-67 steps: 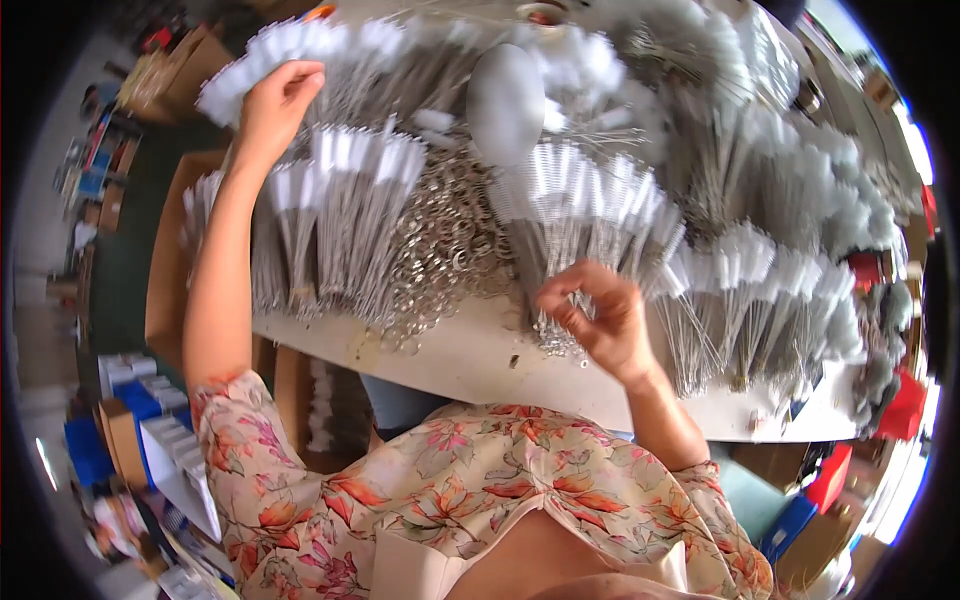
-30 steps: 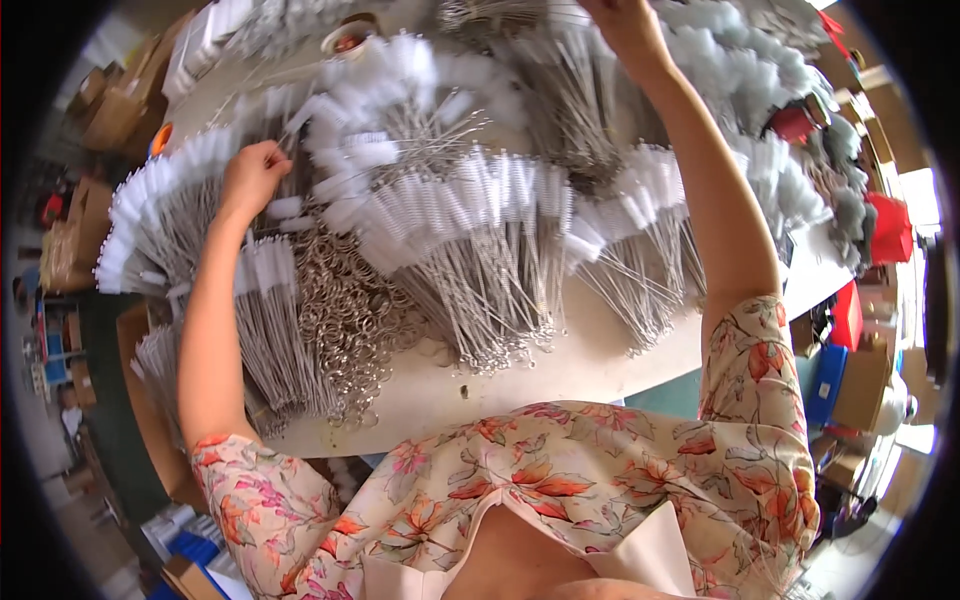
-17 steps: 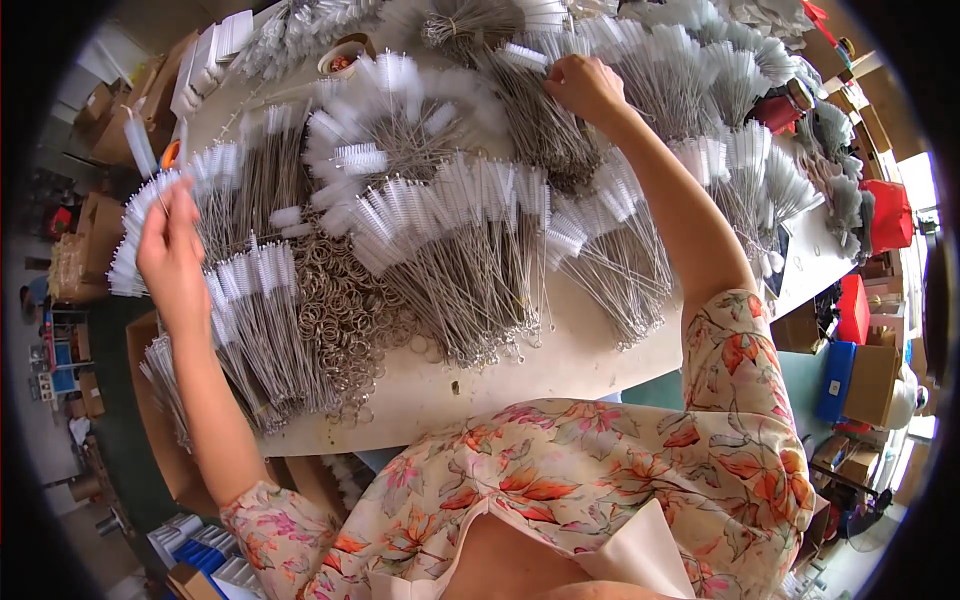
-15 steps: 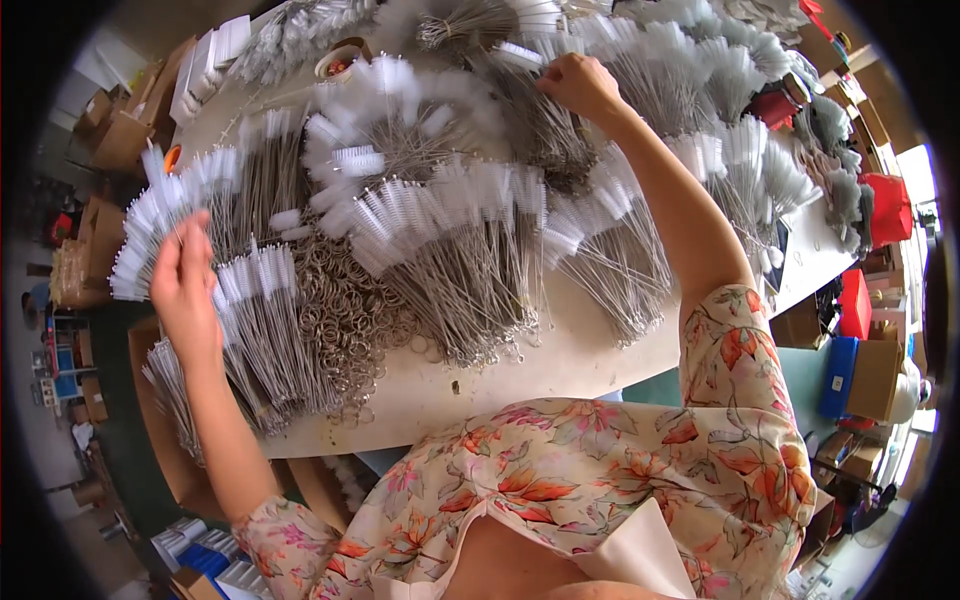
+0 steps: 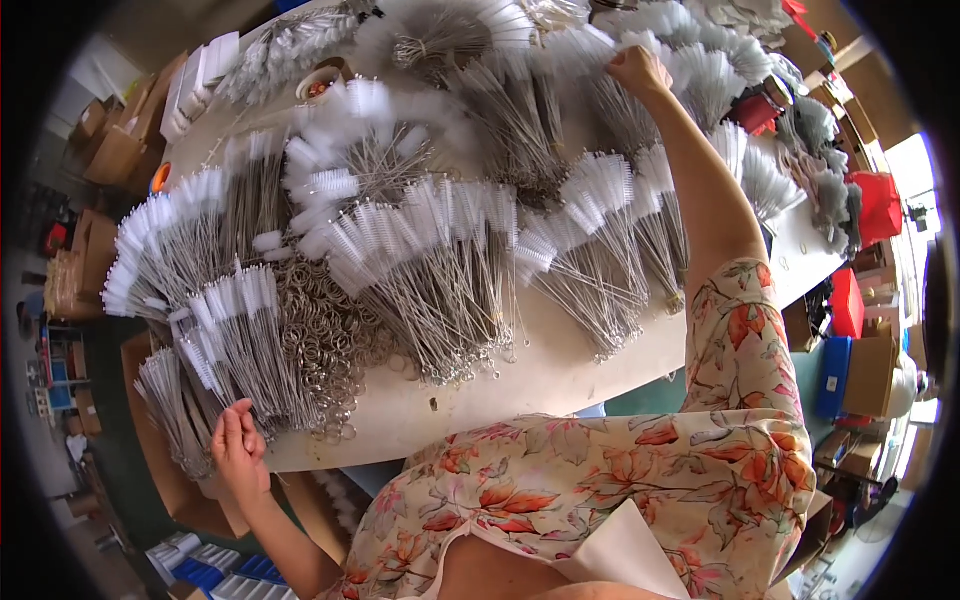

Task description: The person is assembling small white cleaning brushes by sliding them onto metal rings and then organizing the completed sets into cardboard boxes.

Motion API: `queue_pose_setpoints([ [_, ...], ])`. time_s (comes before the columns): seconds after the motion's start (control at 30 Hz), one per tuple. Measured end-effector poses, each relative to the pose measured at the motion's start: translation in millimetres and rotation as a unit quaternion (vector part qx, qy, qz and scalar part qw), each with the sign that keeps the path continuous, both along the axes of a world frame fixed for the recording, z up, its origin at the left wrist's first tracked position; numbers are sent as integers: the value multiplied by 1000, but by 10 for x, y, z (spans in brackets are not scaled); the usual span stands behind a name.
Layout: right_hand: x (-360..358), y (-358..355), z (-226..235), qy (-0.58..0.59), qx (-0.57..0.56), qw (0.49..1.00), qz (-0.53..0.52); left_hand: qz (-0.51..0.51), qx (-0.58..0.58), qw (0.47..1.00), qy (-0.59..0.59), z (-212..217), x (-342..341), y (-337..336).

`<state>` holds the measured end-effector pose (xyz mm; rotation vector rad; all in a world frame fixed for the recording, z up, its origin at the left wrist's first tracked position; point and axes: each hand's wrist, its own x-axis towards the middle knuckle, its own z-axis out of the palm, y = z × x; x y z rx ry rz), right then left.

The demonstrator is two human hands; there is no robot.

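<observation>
My right hand point(image 5: 640, 72) reaches over the far right of the table, among white-bristled brushes with thin wire handles point(image 5: 622, 112). Its fingers are closed; what they hold, if anything, is hidden. Down at the table's near left edge is my left hand point(image 5: 240, 450), palm turned up, fingers loosely curled and apart, with nothing seen in it. Beside it lie the wire ends of a brush bundle point(image 5: 245, 350) and a smaller bundle point(image 5: 175, 410). A heap of metal rings point(image 5: 325, 320) lies right of these, next to a large fan of brushes point(image 5: 430, 270).
More brush bundles point(image 5: 600, 250) cover the table point(image 5: 560, 385). At the back left stand a tape roll point(image 5: 318, 84) and white boxes point(image 5: 195, 80). An open cardboard box point(image 5: 155, 470) sits below the left edge. Red point(image 5: 848, 303) and blue boxes point(image 5: 833, 375) are at the right.
My left hand has come down and toward me, from above the left brushes to the table's near edge. My right hand has moved right and slightly farther away. The view has shifted a little.
</observation>
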<state>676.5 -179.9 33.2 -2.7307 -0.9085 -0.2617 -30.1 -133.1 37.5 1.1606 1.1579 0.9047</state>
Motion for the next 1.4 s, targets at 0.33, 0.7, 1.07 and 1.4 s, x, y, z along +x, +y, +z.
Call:
queue_pose_setpoints([
  [0.33, -748, -181, 776, 150, 394, 876, 234, -90, 86, 990, -60, 154, 662, -106],
  [0.7, -3918, -669, 585, 456, 337, 683, 460, -180, 440, 876, -78, 220, 2057, -409],
  [1.07, -4137, -802, -219, 836, 419, 290, 202, -153, 641, 752, -1, -350, 1673, -782],
  [1.4, -3685, -1299, 460, 330, -41, 831, 446, -206, 568, 797, -5, -672, 1332, -986],
])
